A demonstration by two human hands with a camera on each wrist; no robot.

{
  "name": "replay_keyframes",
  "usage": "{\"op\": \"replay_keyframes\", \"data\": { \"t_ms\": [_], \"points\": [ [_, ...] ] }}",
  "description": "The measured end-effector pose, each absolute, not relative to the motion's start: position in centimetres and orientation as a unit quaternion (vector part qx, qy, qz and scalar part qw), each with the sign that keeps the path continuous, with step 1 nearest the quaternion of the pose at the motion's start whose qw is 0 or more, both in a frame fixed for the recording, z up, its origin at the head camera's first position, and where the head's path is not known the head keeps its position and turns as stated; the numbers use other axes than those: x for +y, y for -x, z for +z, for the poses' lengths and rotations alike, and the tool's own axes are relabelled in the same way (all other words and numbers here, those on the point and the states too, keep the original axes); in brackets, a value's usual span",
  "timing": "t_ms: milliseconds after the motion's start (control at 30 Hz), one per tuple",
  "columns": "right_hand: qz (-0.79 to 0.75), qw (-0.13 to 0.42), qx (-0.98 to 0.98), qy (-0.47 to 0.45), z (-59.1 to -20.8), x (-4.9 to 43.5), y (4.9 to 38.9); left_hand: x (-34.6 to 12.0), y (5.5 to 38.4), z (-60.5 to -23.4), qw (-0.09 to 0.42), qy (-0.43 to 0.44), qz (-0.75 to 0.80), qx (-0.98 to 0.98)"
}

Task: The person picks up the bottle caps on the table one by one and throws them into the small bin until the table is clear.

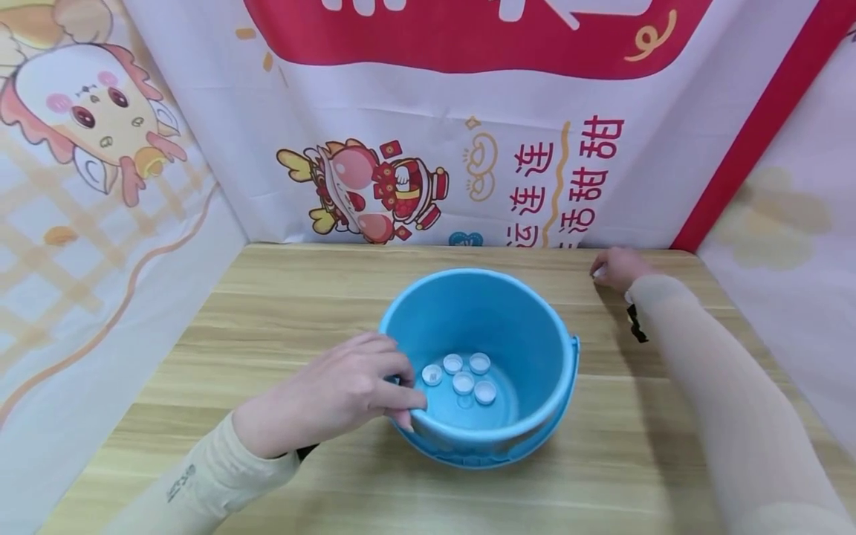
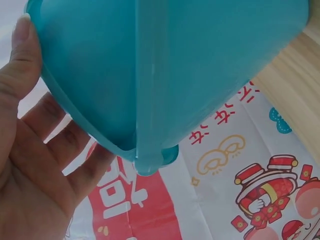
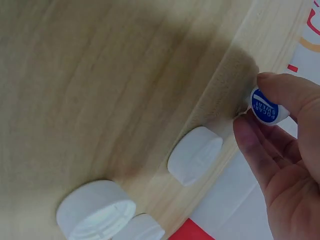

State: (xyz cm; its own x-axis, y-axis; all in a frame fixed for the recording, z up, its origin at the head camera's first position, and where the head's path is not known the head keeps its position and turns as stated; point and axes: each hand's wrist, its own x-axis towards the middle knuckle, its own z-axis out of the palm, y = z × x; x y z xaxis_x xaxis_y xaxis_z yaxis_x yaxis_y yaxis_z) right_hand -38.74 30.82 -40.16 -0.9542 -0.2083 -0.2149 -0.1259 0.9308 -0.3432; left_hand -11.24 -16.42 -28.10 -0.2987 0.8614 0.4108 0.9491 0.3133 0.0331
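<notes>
A light blue bucket (image 1: 476, 316) stands on the table with several white bottle caps (image 1: 484, 392) lying on its bottom. My left hand (image 1: 348, 388) grips the bucket's near left rim, thumb on one side and fingers on the other; the left wrist view shows the bucket wall (image 2: 90, 65) and its handle (image 2: 151, 90). Out at the table's far right corner, my right hand (image 1: 622, 269) pinches a bottle cap (image 3: 265, 106) with a blue printed top between thumb and fingers. Beside those fingertips a white cap (image 3: 195, 155) rests on the wood.
Two more white caps, a larger one (image 3: 95, 210) and one partly behind it (image 3: 140, 227), lie near the right wrist. The wooden table (image 1: 287, 297) ends at a printed cloth backdrop (image 1: 414, 96), with cloth walls on both sides.
</notes>
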Motion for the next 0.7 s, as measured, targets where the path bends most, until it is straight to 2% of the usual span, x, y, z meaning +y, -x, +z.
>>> {"op": "replay_keyframes", "data": {
  "t_ms": [267,467,700],
  "points": [
    [-0.219,0.123,0.965,0.075,-38.7,30.6,37.3,-16.4,11.3,-28.5,0.179,0.577,-0.132,-0.786],
    [-0.249,0.065,0.959,0.121,-35.1,29.0,34.9,-16.6,11.2,-28.8,0.181,0.574,-0.142,-0.786],
    [-0.271,0.033,0.956,0.103,-30.3,27.3,31.7,-16.7,11.2,-28.8,0.189,0.573,-0.138,-0.785]
  ]
}}
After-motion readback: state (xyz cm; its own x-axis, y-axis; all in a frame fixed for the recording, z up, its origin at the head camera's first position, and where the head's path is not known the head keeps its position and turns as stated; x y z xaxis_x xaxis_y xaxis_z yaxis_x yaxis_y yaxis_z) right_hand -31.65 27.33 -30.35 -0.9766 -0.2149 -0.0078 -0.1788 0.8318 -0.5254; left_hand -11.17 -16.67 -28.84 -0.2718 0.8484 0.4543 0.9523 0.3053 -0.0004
